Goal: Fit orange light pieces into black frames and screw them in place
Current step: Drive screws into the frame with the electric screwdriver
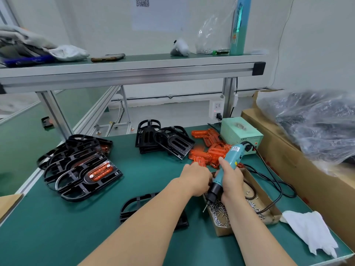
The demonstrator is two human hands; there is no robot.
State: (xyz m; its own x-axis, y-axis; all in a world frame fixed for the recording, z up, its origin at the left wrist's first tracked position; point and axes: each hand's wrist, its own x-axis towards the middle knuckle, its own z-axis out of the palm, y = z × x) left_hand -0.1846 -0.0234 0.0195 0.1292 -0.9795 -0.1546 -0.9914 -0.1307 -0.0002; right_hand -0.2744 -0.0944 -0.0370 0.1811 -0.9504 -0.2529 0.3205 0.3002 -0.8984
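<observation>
My right hand (229, 180) grips a teal electric screwdriver (231, 158), its bit with a screw on the tip pointing down over a cardboard tray of screws (249, 206). My left hand (196, 179) sits curled beside the screwdriver's black nose; what its fingers hold is hidden. A black frame (138, 205) lies under my left forearm, partly covered. A pile of orange light pieces (209, 148) lies beyond my hands. At the left, stacked black frames (76, 166) include a top one with an orange piece (100, 171) fitted. Empty frames (163, 140) are stacked at the back.
A pale green power box (240, 134) with a black cable (276, 185) stands at the back right. A cardboard box with a plastic bag (317, 120) borders the right side. White cloth (311, 229) lies at the near right. An aluminium shelf (134, 72) spans overhead.
</observation>
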